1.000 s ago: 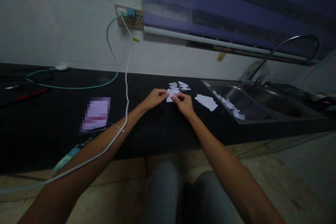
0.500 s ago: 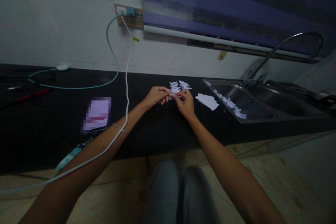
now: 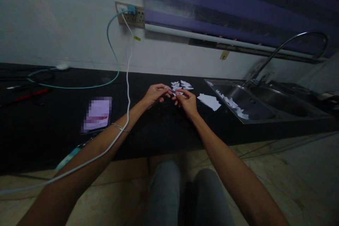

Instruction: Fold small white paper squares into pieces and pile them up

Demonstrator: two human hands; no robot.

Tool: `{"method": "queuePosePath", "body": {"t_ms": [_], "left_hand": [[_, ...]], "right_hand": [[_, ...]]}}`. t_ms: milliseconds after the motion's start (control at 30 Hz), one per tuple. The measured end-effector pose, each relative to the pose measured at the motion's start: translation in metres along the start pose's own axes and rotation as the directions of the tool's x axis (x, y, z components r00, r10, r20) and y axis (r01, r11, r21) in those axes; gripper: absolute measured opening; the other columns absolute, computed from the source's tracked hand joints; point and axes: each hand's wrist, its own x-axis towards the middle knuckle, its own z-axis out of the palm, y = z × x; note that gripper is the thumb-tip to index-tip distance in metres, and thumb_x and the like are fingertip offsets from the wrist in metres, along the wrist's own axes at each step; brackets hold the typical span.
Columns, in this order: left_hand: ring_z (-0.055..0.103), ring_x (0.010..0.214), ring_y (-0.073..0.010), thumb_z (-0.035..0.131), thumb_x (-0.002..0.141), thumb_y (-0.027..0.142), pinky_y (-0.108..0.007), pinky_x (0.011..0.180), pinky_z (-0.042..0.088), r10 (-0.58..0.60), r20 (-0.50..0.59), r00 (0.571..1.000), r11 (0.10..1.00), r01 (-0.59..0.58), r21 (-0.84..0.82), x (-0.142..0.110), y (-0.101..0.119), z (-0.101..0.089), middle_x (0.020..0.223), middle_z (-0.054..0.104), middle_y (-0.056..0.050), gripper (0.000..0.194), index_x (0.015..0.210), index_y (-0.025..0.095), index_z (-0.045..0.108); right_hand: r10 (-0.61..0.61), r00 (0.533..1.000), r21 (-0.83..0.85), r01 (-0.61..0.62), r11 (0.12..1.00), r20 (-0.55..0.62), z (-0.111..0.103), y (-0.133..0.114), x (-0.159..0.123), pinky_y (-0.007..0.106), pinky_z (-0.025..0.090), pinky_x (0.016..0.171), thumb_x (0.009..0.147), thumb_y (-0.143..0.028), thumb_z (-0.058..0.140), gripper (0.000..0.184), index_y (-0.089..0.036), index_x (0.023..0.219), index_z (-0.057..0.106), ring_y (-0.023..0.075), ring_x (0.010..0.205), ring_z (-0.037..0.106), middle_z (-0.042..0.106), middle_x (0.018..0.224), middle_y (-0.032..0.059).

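Note:
Over the black countertop (image 3: 159,130), my left hand (image 3: 156,93) and my right hand (image 3: 186,101) come close together. Between their fingertips they pinch a small strip of folded paper (image 3: 172,90), seen nearly edge-on. Fingers of both hands are closed on its two ends. Just behind lie several folded white paper pieces (image 3: 186,84), partly hidden by the hands. To the right of my right hand, a loose stack of white paper sheets (image 3: 208,101) rests on the counter.
More folded papers (image 3: 233,104) line the left rim of the metal sink (image 3: 242,122), under a curved faucet (image 3: 278,47). A phone (image 3: 97,114) lies left of my left arm. A white cable (image 3: 128,88) hangs from the wall socket (image 3: 132,16) across that forearm.
The fingers have shifted on the folded paper, which now shows as a thin strip between the fingertips. My hands have parted slightly, and my right fingers are straighter.

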Motion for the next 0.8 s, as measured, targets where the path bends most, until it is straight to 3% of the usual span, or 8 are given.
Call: {"method": "queuePosePath", "body": {"t_ms": [167,367,533,800], "left_hand": [[0.071,0.084,-0.0155,0.073,0.085,0.04,-0.019,0.051,0.041,0.011,0.034,0.999,1.0,-0.011,-0.007,-0.002,-0.001,0.001,0.104,0.078,-0.014,0.032,0.103,0.014,0.072],[0.071,0.083,-0.0142,0.074,0.084,0.042,-0.018,0.052,0.043,-0.015,0.048,0.999,1.0,0.015,0.002,-0.001,-0.002,0.001,0.108,0.077,-0.014,0.033,0.104,0.016,0.071],[0.07,0.081,-0.0133,0.073,0.084,0.038,-0.018,0.052,0.044,-0.037,0.022,0.999,0.999,0.036,0.003,-0.002,-0.001,0.003,0.108,0.076,-0.014,0.029,0.102,0.015,0.071],[0.067,0.078,-0.0136,0.072,0.086,0.04,-0.02,0.051,0.045,0.05,0.029,0.998,0.995,-0.052,0.085,0.001,-0.005,0.001,0.103,0.077,-0.014,0.03,0.103,0.015,0.077]], "right_hand": [[0.028,1.0,0.101,-0.028,0.995,0.003,0.0,0.003,0.002,0.026,0.051,0.054,0.068,-0.051,0.085,0.045,-0.02,0.098,0.073,0.014,0.061,0.067,0.077,0.08,0.0032],[0.059,0.997,0.15,-0.05,0.987,-0.054,-0.001,0.007,0.005,0.024,0.055,0.058,0.066,-0.05,0.088,0.045,-0.02,0.095,0.074,0.0126,0.068,0.067,0.077,0.086,0.0031],[0.053,0.994,0.106,-0.043,0.993,-0.094,-0.001,0.009,0.007,0.025,0.057,0.059,0.066,-0.056,0.086,0.046,-0.021,0.091,0.072,0.0137,0.072,0.067,0.076,0.089,0.0039],[0.029,0.995,0.061,-0.023,0.998,-0.096,-0.003,0.014,0.01,0.026,0.057,0.057,0.069,-0.061,0.082,0.046,-0.022,0.089,0.068,0.016,0.074,0.067,0.072,0.086,0.0031]]}}
